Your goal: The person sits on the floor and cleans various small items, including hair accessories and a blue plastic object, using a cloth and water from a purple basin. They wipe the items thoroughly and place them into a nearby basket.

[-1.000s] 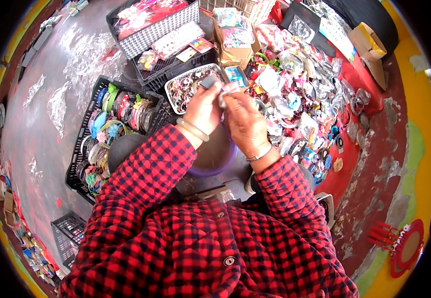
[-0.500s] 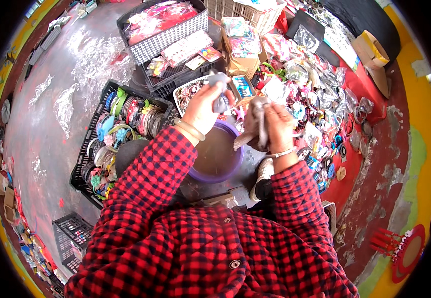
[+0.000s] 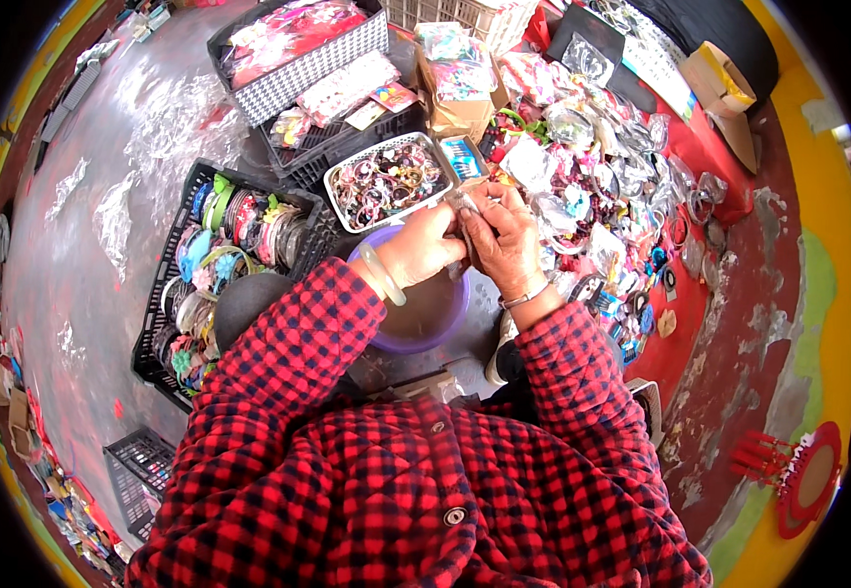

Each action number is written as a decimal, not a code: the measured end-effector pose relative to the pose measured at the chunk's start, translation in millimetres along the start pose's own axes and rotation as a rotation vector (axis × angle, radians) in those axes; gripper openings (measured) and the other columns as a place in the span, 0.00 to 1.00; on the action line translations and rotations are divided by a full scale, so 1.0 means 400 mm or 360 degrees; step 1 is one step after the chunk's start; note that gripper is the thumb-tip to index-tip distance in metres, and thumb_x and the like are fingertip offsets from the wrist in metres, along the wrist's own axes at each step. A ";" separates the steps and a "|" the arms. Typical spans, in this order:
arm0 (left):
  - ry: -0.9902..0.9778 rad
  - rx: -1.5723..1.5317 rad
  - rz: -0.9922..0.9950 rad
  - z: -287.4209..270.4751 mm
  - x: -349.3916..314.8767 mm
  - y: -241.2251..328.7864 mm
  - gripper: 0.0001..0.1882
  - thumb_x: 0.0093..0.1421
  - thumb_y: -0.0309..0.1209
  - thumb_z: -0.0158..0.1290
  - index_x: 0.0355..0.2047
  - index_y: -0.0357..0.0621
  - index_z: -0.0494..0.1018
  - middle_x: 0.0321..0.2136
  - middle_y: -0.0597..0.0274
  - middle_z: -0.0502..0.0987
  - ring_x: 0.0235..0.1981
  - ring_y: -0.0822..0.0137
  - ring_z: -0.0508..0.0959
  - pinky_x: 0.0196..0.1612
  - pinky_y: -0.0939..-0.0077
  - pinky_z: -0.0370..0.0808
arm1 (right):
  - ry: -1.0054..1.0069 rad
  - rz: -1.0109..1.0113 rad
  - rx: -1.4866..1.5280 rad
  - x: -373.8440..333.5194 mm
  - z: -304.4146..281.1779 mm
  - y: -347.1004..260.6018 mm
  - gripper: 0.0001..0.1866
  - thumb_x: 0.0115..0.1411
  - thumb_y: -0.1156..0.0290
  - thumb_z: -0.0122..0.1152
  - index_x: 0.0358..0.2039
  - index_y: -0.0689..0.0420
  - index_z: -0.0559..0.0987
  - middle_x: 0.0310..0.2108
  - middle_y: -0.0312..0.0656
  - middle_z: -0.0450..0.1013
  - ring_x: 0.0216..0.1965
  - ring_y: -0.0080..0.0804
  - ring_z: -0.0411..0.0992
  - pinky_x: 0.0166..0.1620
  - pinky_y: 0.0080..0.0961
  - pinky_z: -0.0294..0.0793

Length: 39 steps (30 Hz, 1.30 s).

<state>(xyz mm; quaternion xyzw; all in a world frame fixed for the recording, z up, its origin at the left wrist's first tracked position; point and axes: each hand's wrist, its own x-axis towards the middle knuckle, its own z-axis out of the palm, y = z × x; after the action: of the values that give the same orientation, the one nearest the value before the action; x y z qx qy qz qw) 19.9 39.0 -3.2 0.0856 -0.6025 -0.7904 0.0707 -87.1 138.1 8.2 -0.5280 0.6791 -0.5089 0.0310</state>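
Red-and-black checked fabric makes up your jacket (image 3: 401, 480), nearest the view, its sleeves reaching forward. Past the cuffs, a pale bangle (image 3: 383, 274) circles your left wrist and a thin bracelet (image 3: 525, 294) your right. Your left hand (image 3: 417, 247) and right hand (image 3: 506, 233) meet over the near side of the white tray's end. Your right fingers pinch a greyish cloth (image 3: 461, 201), which lies bunched between both hands; your left fingers curl in against it, but they are partly hidden, so you cannot tell whether they grip it. Below sits a purple basin (image 3: 415, 346), with your shoe (image 3: 502, 351) to its right. On your left, a black crate (image 3: 151, 328) holds headbands (image 3: 244, 216). Beyond the basin, the white tray (image 3: 338, 204) is full of small trinkets (image 3: 391, 181); a heap of accessories (image 3: 582, 216) spreads to the right. Farther off stand a carton (image 3: 457, 118) and a patterned basket (image 3: 313, 76).
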 end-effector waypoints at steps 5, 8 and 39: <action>-0.0099 0.0171 0.0000 -0.012 -0.001 -0.044 0.21 0.53 0.18 0.47 0.49 0.36 0.60 0.36 0.64 0.71 0.36 0.75 0.71 0.39 0.77 0.71 | 0.0170 0.0187 -0.0079 -0.003 0.015 0.056 0.06 0.50 0.74 0.58 0.30 0.59 0.78 0.32 0.44 0.71 0.30 0.37 0.73 0.33 0.26 0.72; -0.0108 0.0190 -0.0041 -0.005 -0.010 -0.032 0.19 0.53 0.18 0.47 0.47 0.36 0.62 0.35 0.63 0.72 0.35 0.74 0.72 0.37 0.77 0.71 | 0.0171 0.0257 -0.0087 0.008 -0.002 0.053 0.07 0.51 0.73 0.57 0.31 0.60 0.78 0.33 0.44 0.72 0.30 0.38 0.73 0.33 0.27 0.72; 0.0399 -0.0737 0.0059 -0.065 0.018 -0.023 0.10 0.57 0.27 0.47 0.39 0.38 0.66 0.30 0.60 0.71 0.31 0.66 0.73 0.37 0.70 0.71 | 0.0473 0.1303 0.1255 0.034 -0.052 0.076 0.06 0.57 0.70 0.55 0.28 0.59 0.75 0.22 0.34 0.72 0.21 0.20 0.70 0.24 0.16 0.68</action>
<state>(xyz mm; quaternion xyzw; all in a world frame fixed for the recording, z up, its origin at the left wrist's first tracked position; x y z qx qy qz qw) 18.7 15.4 -19.1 0.1534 -0.3934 -0.8890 0.1770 -125.9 139.6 2.9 -0.0943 0.5842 -0.7383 0.3237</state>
